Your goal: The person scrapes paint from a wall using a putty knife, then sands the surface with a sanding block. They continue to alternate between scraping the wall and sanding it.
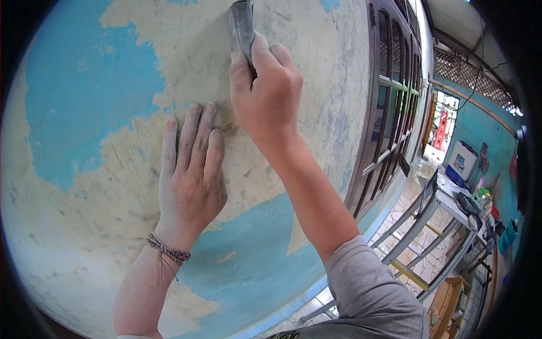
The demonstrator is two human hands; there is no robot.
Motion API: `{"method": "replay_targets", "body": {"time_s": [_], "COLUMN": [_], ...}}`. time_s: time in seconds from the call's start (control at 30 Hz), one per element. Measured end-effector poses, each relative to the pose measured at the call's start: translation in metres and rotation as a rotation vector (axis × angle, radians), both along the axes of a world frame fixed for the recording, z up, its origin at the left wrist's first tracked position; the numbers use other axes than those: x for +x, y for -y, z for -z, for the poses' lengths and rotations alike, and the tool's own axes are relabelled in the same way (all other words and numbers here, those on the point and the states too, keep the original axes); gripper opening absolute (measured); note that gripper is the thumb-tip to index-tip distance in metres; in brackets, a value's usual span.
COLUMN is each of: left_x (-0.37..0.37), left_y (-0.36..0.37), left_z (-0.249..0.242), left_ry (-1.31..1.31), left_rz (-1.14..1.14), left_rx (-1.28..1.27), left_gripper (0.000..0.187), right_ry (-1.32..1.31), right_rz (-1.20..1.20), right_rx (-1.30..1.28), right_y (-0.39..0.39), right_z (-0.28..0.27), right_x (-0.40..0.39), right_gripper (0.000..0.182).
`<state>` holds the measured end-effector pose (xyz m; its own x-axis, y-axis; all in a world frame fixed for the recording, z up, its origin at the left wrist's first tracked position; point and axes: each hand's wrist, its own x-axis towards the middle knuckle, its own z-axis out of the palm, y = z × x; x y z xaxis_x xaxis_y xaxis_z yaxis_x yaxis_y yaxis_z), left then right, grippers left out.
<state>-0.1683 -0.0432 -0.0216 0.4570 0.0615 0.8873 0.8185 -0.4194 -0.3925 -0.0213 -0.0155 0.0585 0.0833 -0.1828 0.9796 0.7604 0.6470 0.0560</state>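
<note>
Dust covers my left hand (191,175), which lies flat with fingers stretched out on a wall (135,209) of peeling blue paint and bare cream patches. A braided bracelet (168,250) circles that wrist. Above and to the right, my right hand (268,93) is wrapped round the grey handle of a tool (243,28). The tool is held up against the wall, near the top edge of the view, where its far end is cut off. A large blue paint patch (90,96) is left of my hands.
A dark-framed window with panes (389,96) stands right of the wall. Farther right are a metal ladder or stand (429,226) with a yellow bar, a cluttered table, a white and blue box (463,163) and a wooden crate (446,302) on the floor.
</note>
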Motion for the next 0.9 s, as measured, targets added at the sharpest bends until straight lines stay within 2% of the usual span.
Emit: {"method": "replay_targets", "body": {"time_s": [0.1, 0.17, 0.27, 0.4, 0.5, 0.6, 0.67, 0.73, 0.83, 0.9], "left_x": [-0.001, -0.003, 0.000, 0.001, 0.000, -0.003, -0.001, 0.004, 0.011, 0.011], "left_y": [0.001, -0.004, -0.001, 0.001, -0.003, -0.003, 0.002, -0.001, 0.000, 0.002], "left_z": [0.002, 0.002, 0.002, 0.001, 0.005, 0.005, 0.003, 0.001, -0.008, -0.014], "left_ry": [-0.012, -0.019, -0.038, -0.069, -0.055, -0.054, -0.050, -0.044, -0.045, -0.039], "left_rz": [-0.005, 0.016, -0.030, -0.056, -0.043, -0.039, -0.076, -0.097, -0.135, -0.146], "left_rx": [-0.017, 0.008, 0.001, -0.026, -0.003, 0.016, -0.019, -0.005, -0.029, -0.027], "left_gripper": [0.038, 0.039, 0.038, 0.043, 0.045, 0.049, 0.051, 0.057, 0.065, 0.066], "right_ry": [0.020, 0.033, 0.025, 0.009, 0.007, -0.041, -0.023, -0.027, -0.035, -0.040], "right_rz": [0.012, -0.018, -0.079, -0.007, -0.007, -0.031, -0.073, -0.008, 0.047, 0.040], "right_rx": [0.025, 0.012, 0.005, 0.047, 0.072, -0.040, -0.031, -0.003, 0.022, 0.001], "right_y": [0.005, 0.007, 0.006, -0.003, -0.004, 0.020, 0.028, 0.001, -0.002, 0.000], "right_z": [0.044, 0.113, 0.136, 0.018, 0.014, 0.090, 0.105, 0.089, 0.026, 0.034], "right_x": [0.004, 0.001, 0.000, 0.004, 0.003, -0.001, -0.002, 0.011, 0.018, 0.017], "right_gripper": [0.040, 0.047, 0.052, 0.046, 0.047, 0.044, 0.043, 0.043, 0.043, 0.041]}}
